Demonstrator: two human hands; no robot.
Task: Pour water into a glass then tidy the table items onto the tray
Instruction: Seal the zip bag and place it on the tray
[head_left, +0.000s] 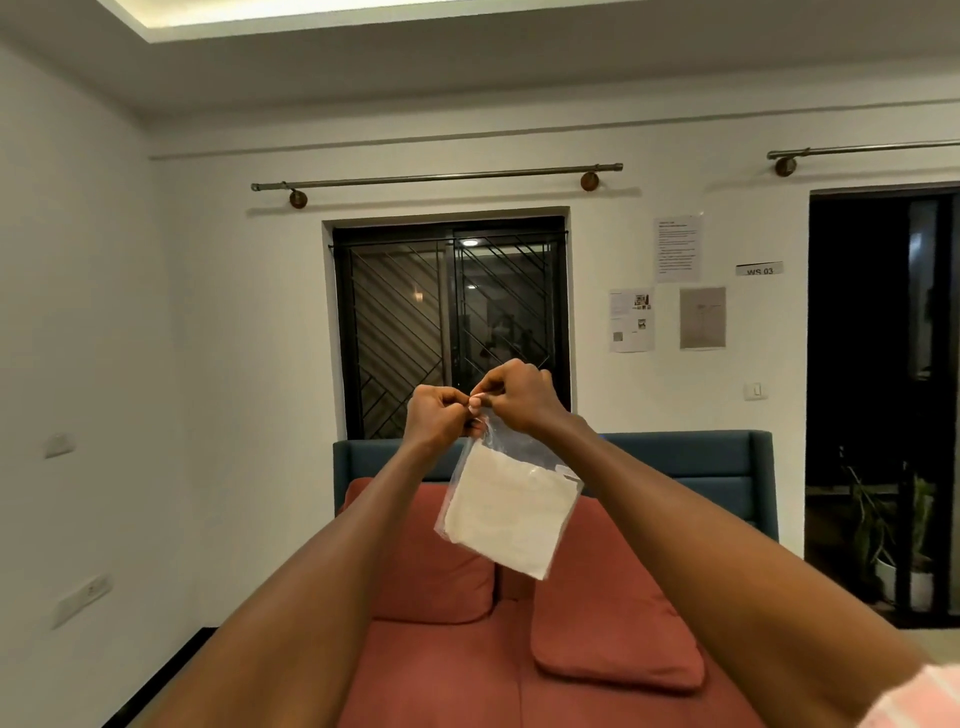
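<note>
Fingers of left hand (435, 415) and right hand (519, 395) pinching clear bag (511, 499) top, white contents unclear, table unseen

Two hands (436, 415) (519, 395), one plastic bag (511, 512), two cushions (431, 566) (613, 613), three wall papers (677, 248) (631, 319) (702, 317).

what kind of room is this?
Likely a home living room used as a recording station: a red sofa with cushions, a barred window under a curtain rod, and printed sheets plus a "WS 03" label taped to the wall.
</note>
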